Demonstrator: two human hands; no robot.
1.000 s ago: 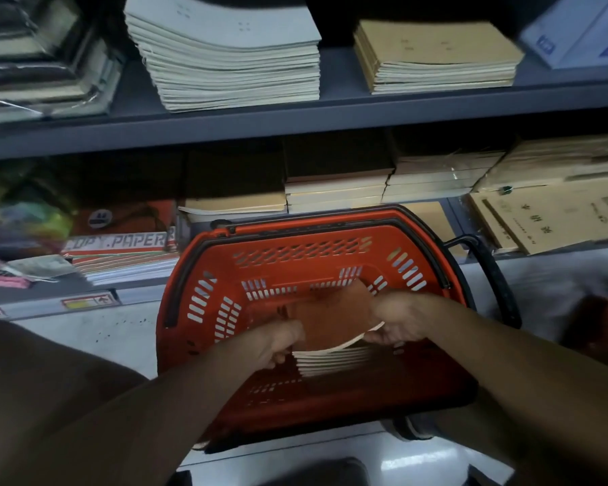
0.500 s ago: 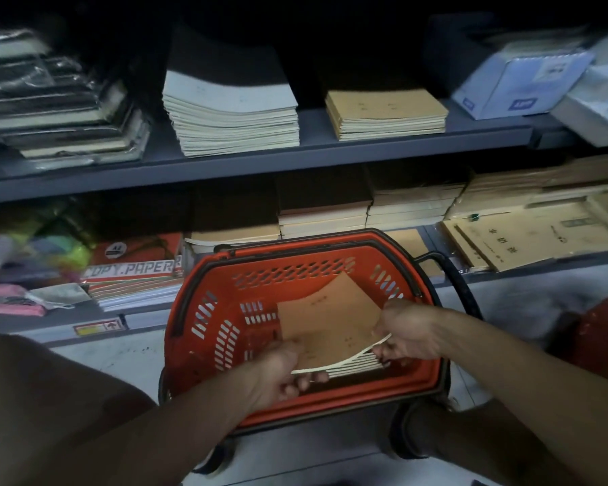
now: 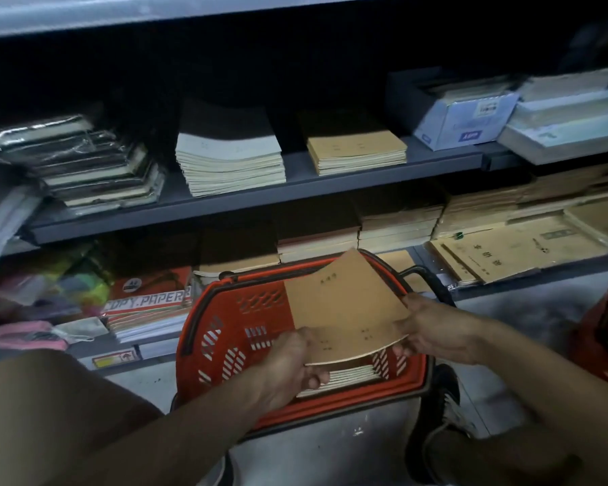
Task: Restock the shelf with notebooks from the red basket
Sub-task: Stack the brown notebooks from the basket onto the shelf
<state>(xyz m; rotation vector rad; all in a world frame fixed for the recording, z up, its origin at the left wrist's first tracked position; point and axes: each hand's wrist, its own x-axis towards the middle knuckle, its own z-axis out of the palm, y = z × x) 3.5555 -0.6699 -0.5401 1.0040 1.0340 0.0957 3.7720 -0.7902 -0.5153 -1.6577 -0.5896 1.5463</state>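
Now the brown notebooks are raised clear of the red basket, higher than half a second ago. Left hand grips the near-left corner, right hand the right edge. More notebooks remain in the basket. Likely destination: matching brown stack on the shelf.

The grey shelf bears white notebooks, tan notebooks; a blue box.
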